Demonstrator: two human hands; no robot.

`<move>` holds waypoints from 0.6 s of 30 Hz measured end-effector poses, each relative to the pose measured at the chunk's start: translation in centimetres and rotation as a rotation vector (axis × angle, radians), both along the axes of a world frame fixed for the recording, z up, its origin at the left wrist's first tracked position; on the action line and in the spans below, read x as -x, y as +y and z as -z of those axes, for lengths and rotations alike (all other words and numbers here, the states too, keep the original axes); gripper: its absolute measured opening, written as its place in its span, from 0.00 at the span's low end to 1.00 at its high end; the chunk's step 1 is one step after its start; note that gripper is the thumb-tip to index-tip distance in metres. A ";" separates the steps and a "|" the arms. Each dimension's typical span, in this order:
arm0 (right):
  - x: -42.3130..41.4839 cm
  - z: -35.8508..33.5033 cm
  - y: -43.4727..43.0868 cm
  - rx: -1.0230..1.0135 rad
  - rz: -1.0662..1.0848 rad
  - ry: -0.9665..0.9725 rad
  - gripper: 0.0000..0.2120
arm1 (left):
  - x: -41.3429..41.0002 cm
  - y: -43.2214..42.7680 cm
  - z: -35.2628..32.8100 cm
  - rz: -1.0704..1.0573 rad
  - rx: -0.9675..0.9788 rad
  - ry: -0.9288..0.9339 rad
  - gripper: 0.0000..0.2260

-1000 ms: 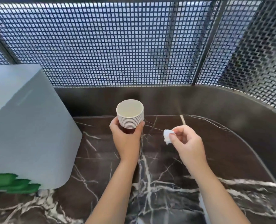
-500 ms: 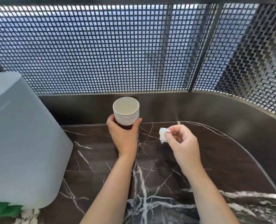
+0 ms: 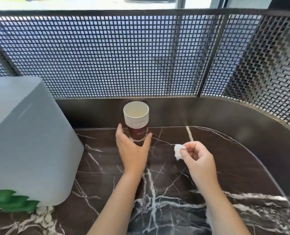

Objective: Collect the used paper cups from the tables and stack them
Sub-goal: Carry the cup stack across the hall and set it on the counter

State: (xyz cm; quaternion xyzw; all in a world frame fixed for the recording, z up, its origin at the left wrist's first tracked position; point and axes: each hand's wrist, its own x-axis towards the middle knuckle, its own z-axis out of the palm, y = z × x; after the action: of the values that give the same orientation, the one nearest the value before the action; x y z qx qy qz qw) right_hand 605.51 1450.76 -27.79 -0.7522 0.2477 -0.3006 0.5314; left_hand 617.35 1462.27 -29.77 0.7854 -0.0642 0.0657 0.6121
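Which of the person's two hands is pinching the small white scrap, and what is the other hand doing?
The right hand pinches the crumpled white scrap above the marble table. The left hand instead cups the base of the stack of paper cups.

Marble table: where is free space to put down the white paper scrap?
Free: bare marble table right of the right hand, out to the curved rim, and the strip between both forearms. Crowded: left side, where the grey box stands, and around the cup stack by the left hand.

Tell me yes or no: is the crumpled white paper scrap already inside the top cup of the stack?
No. The crumpled white paper scrap is pinched in the right hand, off to the side of the stack of brown paper cups.
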 end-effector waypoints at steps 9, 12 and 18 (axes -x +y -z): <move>6.8 1.3 3.6 -0.029 0.000 0.098 0.10 | 10.4 5.9 -0.6 0.168 -0.453 -0.310 0.28; 8.9 1.1 5.1 -0.008 -0.008 0.110 0.09 | 12.6 7.8 -1.1 0.197 -0.555 -0.343 0.24; 12.9 0.6 8.1 0.018 -0.018 0.158 0.08 | 16.1 11.8 -1.0 0.253 -0.710 -0.435 0.22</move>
State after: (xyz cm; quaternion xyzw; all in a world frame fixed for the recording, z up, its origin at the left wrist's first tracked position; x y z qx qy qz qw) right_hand 592.59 1458.83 -28.34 -0.7804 0.2793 -0.2379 0.5063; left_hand 601.23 1474.11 -28.80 0.9010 -0.3063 0.1280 0.2794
